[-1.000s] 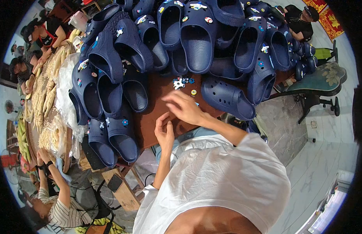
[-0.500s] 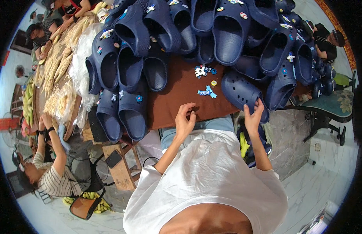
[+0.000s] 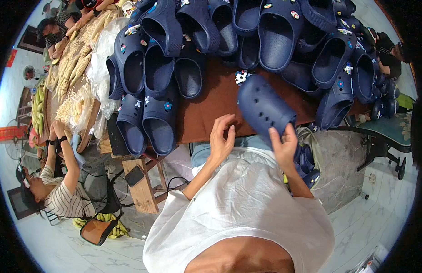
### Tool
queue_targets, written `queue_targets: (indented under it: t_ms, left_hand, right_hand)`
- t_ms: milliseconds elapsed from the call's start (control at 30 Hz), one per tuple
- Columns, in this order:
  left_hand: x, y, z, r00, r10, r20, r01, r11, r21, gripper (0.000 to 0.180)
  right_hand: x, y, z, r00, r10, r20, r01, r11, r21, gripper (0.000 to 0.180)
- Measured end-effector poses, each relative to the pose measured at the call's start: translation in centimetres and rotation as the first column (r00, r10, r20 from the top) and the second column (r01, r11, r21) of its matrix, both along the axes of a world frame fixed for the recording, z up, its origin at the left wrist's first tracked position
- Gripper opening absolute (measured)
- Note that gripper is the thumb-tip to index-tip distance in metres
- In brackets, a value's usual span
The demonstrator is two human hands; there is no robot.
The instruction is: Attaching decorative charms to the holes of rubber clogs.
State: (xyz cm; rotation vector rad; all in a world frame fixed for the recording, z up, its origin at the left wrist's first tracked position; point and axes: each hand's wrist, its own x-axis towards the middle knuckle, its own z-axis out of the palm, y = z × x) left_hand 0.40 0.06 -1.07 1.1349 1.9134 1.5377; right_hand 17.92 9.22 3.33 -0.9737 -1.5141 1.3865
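The right hand (image 3: 283,144) had its grip closed on the near end of a plain navy clog (image 3: 269,103) above the worktop (image 3: 202,122), seemingly to leave the holed upper uncovered. The left hand (image 3: 222,136), grip open and apparently empty, was positioned nearby.

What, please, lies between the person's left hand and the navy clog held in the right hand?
In the head view, a bare strip of brown cloth shows between the left hand and the navy clog.

The clog (image 3: 271,101) looks smooth, matt plastic, the table cover (image 3: 197,119) dull cloth.
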Motion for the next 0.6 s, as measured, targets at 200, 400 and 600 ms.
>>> queue_targets:
  t_ms: [200, 400, 600]
  left_hand:
    - [-1.0, -1.1, 0.8, 0.98, 0.175, -0.099, -0.168, 0.983, 0.073, 0.04]
    - [-2.3, -1.3, -0.7, 0.972, 0.192, -0.132, -0.189, 0.981, 0.039, 0.052]
    - [-1.7, -0.3, -0.4, 0.988, 0.055, -0.142, -0.053, 0.998, 0.015, 0.058]
  right_hand:
    - [-5.0, -2.0, -2.9, 0.986, 0.106, 0.13, -0.124, 0.982, 0.145, 0.031]
    - [-7.2, -3.8, -4.5, 0.973, 0.152, 0.173, -0.172, 0.98, 0.103, 0.039]
    - [-6.9, -3.8, -4.7, 0.931, 0.335, 0.143, -0.337, 0.941, -0.009, 0.035]
